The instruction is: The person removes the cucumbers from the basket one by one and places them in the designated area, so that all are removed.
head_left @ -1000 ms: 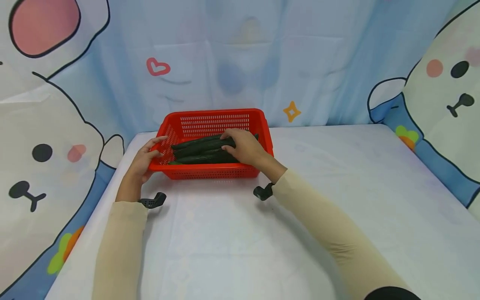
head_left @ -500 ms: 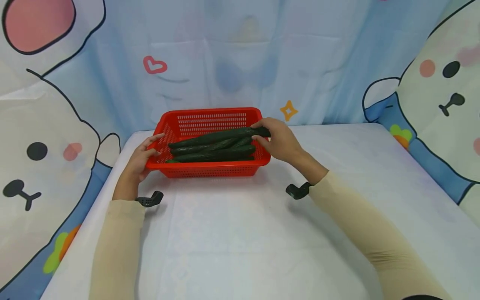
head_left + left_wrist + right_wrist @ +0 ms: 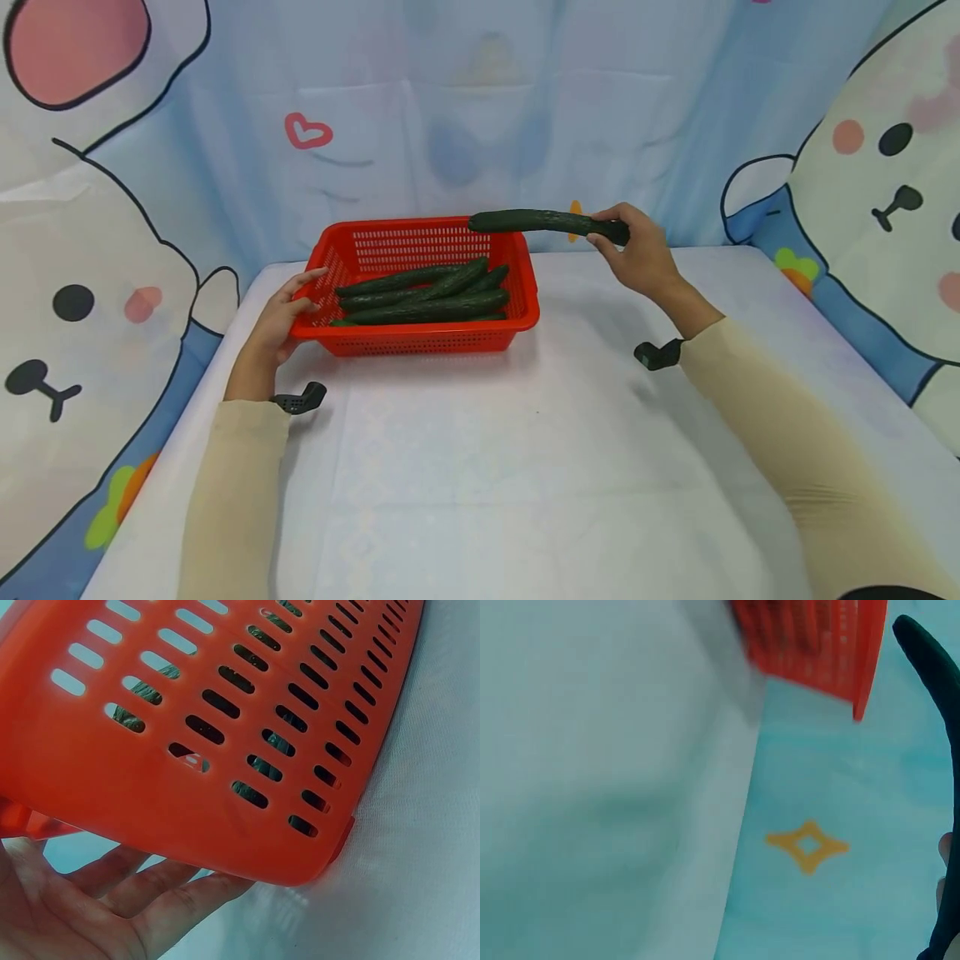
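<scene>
A long dark green cucumber (image 3: pixel 532 221) is in the air, roughly level, above the right rim of a red plastic basket (image 3: pixel 420 332). My right hand (image 3: pixel 643 254) grips it by its right end; in the right wrist view the cucumber (image 3: pixel 943 690) runs along the right edge, with only bits of fingers showing. Several more cucumbers (image 3: pixel 431 310) lie in a pile inside the basket. At the basket's left end, my left hand (image 3: pixel 272 325) holds the rim. The left wrist view shows its fingers (image 3: pixel 180 904) against the slotted wall's lower edge.
A white cloth covers the table (image 3: pixel 435 450). Its back edge meets a blue curtain (image 3: pixel 615 125) printed with cartoon animals, and the basket stands close to that edge. Each wrist wears a small black camera, such as the right one (image 3: pixel 657 356).
My right hand has drawn one cucumber up out of the pile and carried it to the right, clear of the basket. The left hand stays at the basket's left end.
</scene>
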A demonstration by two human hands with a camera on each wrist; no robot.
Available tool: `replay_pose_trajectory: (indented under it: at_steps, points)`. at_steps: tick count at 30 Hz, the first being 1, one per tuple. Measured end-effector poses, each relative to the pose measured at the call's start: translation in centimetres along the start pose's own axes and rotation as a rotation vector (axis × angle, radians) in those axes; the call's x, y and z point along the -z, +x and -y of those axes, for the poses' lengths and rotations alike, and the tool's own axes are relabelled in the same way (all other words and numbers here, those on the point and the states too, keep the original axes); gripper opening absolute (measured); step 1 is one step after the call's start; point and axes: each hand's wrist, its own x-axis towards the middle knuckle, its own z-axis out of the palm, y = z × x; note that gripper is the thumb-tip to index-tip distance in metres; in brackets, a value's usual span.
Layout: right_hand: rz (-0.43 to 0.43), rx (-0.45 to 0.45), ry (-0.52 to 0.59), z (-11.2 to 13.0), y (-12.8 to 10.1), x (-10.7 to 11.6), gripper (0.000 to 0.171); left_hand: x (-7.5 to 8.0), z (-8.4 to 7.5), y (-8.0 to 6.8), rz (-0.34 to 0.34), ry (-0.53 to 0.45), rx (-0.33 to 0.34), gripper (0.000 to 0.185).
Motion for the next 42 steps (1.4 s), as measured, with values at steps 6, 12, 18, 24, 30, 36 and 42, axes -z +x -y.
replay_pose_trajectory:
  at_steps: [6, 12, 18, 24, 30, 36, 42]
  points:
    - [0.057, -0.099, -0.070, -2.7, 0.1, 1.3, 0.038, 0.1, 0.1, 0.1, -0.003, -0.007, 0.005, 0.053]
    - [0.048, -0.197, -0.111, -4.9, 0.4, 1.8, 0.041, 0.1, -0.1, 0.2, -0.020, 0.021, 0.008, 0.052]
    - [0.075, -0.303, -0.132, -6.8, 0.4, 1.4, 0.044, 0.2, -0.3, 0.3, -0.019, 0.023, 0.007, 0.052]
    - [0.201, -0.330, -0.166, -7.8, 0.3, 0.3, 0.041, 0.3, -0.2, 0.3, -0.018, 0.007, 0.004, 0.051]
    - [0.324, -0.309, -0.192, -8.9, 0.6, -0.5, 0.039, 0.3, 0.0, 0.5, -0.028, 0.021, 0.009, 0.051]
    - [0.380, -0.332, -0.268, -10.1, 2.1, -0.6, 0.032, 0.3, -0.1, 0.6, -0.043, 0.038, 0.013, 0.051]
    - [0.377, -0.357, -0.310, -11.9, 2.7, -1.5, 0.029, 0.4, 0.1, 0.8, -0.034, 0.034, 0.004, 0.050]
